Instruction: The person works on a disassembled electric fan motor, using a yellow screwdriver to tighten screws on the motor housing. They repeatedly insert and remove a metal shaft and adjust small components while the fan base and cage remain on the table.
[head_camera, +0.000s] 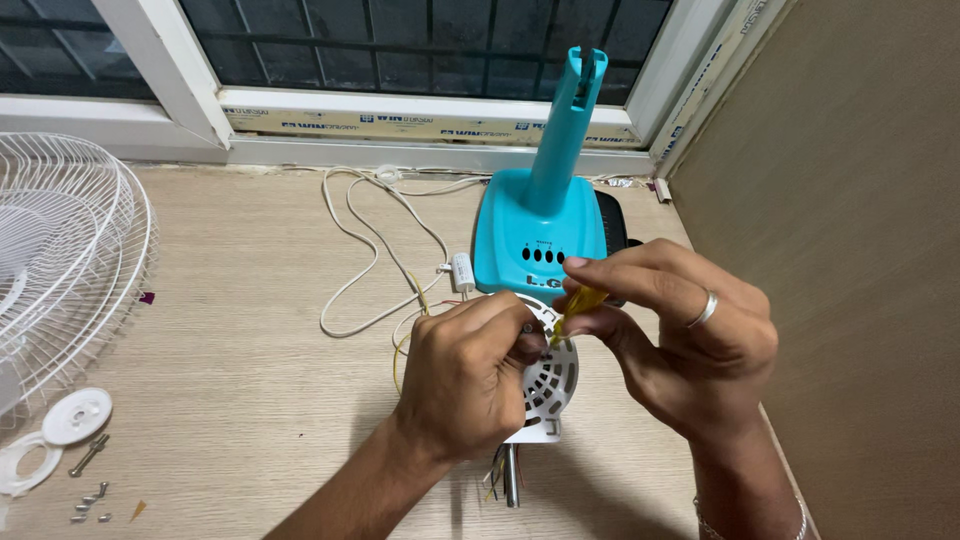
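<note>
My left hand (462, 375) grips a white fan motor housing (551, 385) with vent slots, held above the wooden table. A metal shaft (512, 475) and coloured wires stick out below it. My right hand (680, 335), with a ring on one finger, pinches a small yellow piece (580, 303) at the top of the housing. Just behind the hands stands a turquoise fan base (535, 235) with a row of dark buttons and an upright neck (570, 110).
A white wire fan guard (65, 255) lies at the left. White round plastic caps (75, 415) and several loose screws (90, 490) sit at the lower left. A white power cord (365, 250) loops across the table (240, 340). A window frame runs along the back, a brown wall at the right.
</note>
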